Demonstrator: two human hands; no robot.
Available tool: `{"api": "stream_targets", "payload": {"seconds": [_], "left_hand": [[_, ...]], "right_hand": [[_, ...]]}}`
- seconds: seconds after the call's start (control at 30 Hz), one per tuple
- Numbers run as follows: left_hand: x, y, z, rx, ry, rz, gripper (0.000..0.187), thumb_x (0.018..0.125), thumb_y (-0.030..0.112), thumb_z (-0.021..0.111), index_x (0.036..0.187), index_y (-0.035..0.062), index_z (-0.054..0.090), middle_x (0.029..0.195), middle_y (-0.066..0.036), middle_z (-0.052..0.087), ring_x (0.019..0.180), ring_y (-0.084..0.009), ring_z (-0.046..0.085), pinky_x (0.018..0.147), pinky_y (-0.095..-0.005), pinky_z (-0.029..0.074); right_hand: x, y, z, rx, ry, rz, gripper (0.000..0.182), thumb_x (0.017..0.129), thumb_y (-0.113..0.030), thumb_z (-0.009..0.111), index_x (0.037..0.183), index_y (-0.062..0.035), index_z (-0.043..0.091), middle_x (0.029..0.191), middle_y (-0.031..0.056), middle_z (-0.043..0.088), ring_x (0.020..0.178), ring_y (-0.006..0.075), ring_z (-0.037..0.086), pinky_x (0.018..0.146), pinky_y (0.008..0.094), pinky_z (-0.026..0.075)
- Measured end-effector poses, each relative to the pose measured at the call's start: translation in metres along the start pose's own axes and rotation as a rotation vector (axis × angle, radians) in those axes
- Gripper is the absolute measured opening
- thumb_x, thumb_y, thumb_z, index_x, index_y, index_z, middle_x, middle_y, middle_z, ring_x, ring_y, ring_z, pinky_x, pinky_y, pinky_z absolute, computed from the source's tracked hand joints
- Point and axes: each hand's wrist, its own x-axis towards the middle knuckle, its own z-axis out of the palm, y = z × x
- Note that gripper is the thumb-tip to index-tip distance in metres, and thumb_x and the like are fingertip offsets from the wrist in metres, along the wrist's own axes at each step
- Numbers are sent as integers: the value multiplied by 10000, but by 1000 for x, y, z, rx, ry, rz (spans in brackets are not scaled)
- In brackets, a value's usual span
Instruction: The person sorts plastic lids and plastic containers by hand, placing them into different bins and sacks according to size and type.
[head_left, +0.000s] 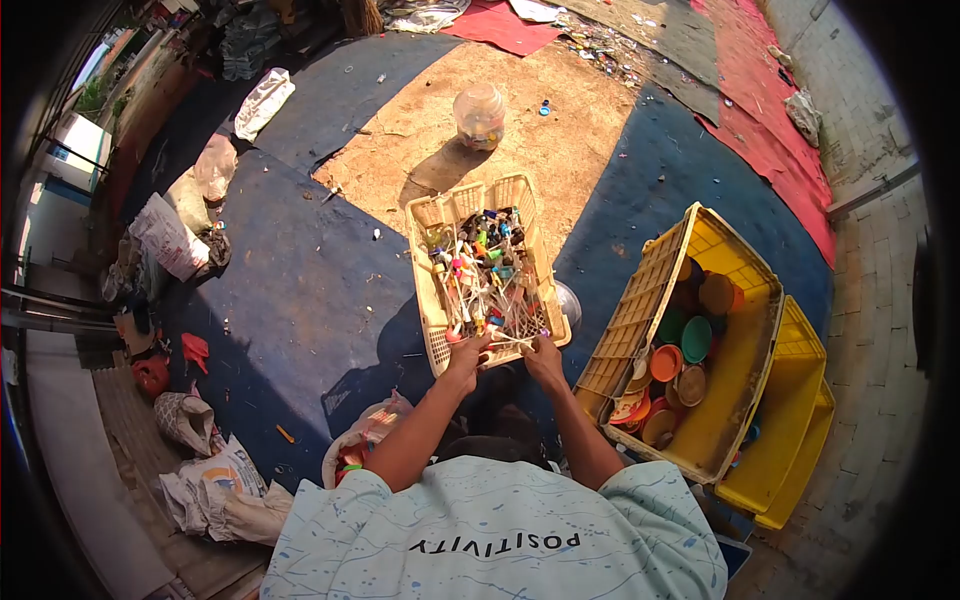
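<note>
A pale yellow plastic basket [435, 335] stands in front of me, filled with a jumble of pump tops and thin white tubes [490, 270] with caps in many colours. At its near edge, my left hand [465, 365] has its fingers closed on the red-and-white end of a small pump top [493, 344]. Beside it, my right hand [543, 362] pinches the thin white tube that runs between the two hands. Small details at the fingertips are hard to make out.
To the right, a yellow crate [735, 420] lies tilted with round coloured lids inside, next to more yellow bins [800, 440]. A clear plastic jar [480, 115] stands beyond the basket. Sacks [225, 490] line the left side. An open sack [350, 440] sits by my left arm.
</note>
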Motion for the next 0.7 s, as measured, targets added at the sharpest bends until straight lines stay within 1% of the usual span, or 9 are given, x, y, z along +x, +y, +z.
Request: {"api": "stream_targets", "payload": {"seconds": [0.03,0.07,0.17,0.2,0.27,0.4,0.53,0.63,0.7], "left_hand": [[-3,-12,-12,-15,-2,-33,208,892,293,627,963,99,647,766,34,600,637,-90,552,554,-239,435],[-7,-22,-25,-28,-11,-64,206,896,291,621,966,100,649,771,29,614,640,-92,555,563,-251,440],[-29,-37,-50,-57,-32,-133,197,899,285,615,957,102,657,785,17,643,642,-99,560,593,-281,453],[-39,-40,-56,-58,-41,-151,193,899,283,615,951,103,660,789,14,650,641,-102,560,604,-290,456],[-56,-45,-65,-11,-87,-110,187,891,284,625,936,107,665,795,18,651,644,-106,562,612,-287,456],[-79,-60,-82,43,-251,-6,167,882,280,635,919,121,671,799,24,651,644,-112,559,625,-285,454],[-107,-90,-112,35,-304,-23,138,882,275,632,893,144,676,785,30,643,670,-114,556,634,-285,449],[-121,-126,-143,37,-376,-160,146,883,291,630,873,154,681,782,38,638,682,-117,551,638,-287,440],[-137,-157,-157,89,-385,-215,154,884,299,626,864,157,684,781,41,636,679,-123,547,640,-293,434]], "right_hand": [[-13,-2,-4,11,-74,13,403,825,-284,641,1079,27,605,939,187,675,867,307,659,743,388,493],[-27,-5,-8,69,-125,61,434,828,-289,644,1114,33,593,990,188,672,923,303,656,797,371,498],[-54,20,9,80,-80,-50,442,834,-296,643,1133,27,596,1041,189,664,963,302,648,837,365,499],[-68,16,5,82,-129,-39,440,845,-296,635,1149,21,596,1079,196,653,1004,304,637,877,362,492],[-96,15,1,87,-128,-50,446,848,-294,632,1155,27,590,1077,203,652,1004,307,636,879,363,492],[-144,32,15,125,-12,-69,466,848,-292,625,1172,38,572,1073,215,650,1005,321,634,882,375,490],[-218,37,31,165,147,-53,442,860,-272,601,1176,35,563,1098,226,635,1043,346,611,912,401,472],[-286,46,56,137,242,-20,429,874,-260,582,1187,32,549,1136,239,611,1090,365,579,944,422,448],[-332,56,69,57,195,-6,429,880,-256,579,1197,29,537,1164,248,592,1121,371,556,962,430,434]]}}
